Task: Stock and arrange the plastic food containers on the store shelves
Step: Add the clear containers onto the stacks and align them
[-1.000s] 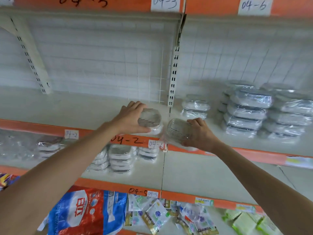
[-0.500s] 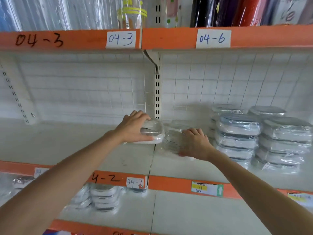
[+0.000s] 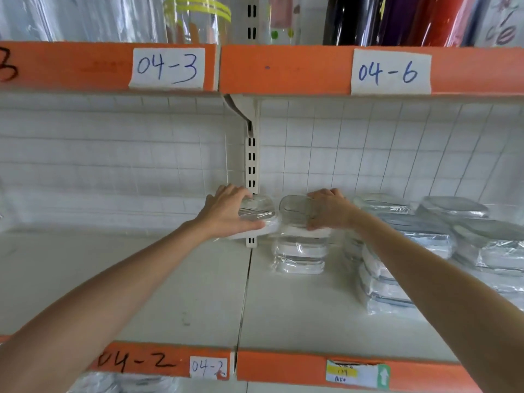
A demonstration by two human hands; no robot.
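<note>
My left hand grips a clear wrapped food container at the back of the white shelf, close to the slotted upright post. My right hand holds a second clear container and sets it on top of a short stack of wrapped containers just right of the post. The two held containers sit side by side, nearly touching.
Taller stacks of wrapped containers fill the shelf to the right, partly behind my right forearm. An orange shelf edge with labels 04-3 and 04-6 runs overhead. A wire grid back panel closes the rear.
Both hands have carried their containers up from the shelf's front edge and deeper to the back. The right one now rests on the short stack. My view has risen.
</note>
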